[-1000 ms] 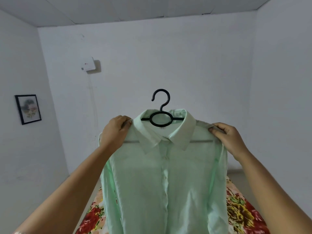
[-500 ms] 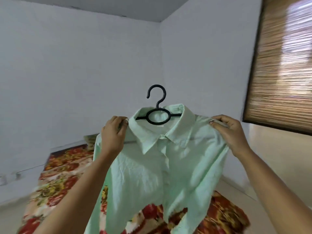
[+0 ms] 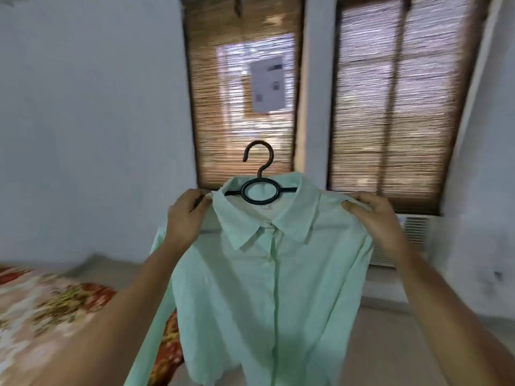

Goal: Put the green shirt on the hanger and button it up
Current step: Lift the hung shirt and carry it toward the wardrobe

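The pale green shirt [image 3: 267, 288] hangs on a black plastic hanger [image 3: 260, 188], held up in front of me with its front placket closed down the middle. The hanger's hook stands up above the collar; its arms are hidden inside the shoulders. My left hand [image 3: 186, 218] pinches the shirt's left shoulder beside the collar. My right hand [image 3: 370, 218] grips the right shoulder. The sleeves hang down on either side.
Two windows with brown bamboo blinds [image 3: 390, 107] fill the wall ahead, a paper sheet [image 3: 267, 84] on the left one. A white vent unit [image 3: 412, 238] sits under the right window. A floral bedspread [image 3: 50, 316] lies at lower left.
I have turned to the right with the shirt held up: the bare wall and picture gave way to the corner, then to the windows. Both hands keep the same hold on the shoulders.
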